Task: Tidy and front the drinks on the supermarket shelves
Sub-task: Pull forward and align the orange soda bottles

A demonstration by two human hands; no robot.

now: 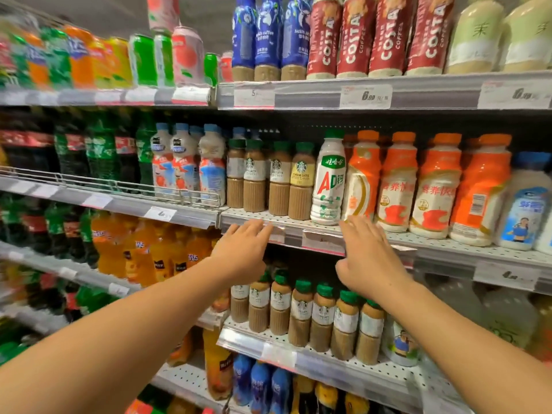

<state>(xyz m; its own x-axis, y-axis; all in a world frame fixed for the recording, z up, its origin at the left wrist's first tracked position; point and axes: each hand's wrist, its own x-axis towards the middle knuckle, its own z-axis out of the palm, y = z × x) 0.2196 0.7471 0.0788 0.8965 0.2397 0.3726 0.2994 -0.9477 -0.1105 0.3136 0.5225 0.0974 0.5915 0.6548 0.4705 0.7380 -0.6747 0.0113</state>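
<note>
Both my hands, left [243, 245] and right [369, 258], reach empty, fingers straight; brushing the AD bottle [328, 180] could topple it off the shelf [313, 234]

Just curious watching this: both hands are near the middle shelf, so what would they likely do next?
Probably grip the tilted orange bottle with the right hand and stand it upright: it leans against the white AD bottle, and the open fingers sit just below it.

Far-left soft-drink bottles [44, 55]: blurred, labels unreadable.
Red-and-white Costa coffee bottles [385, 34]: caps cut off by top edge.
White paper price tags [366, 96]: digits partly blurred.
</note>
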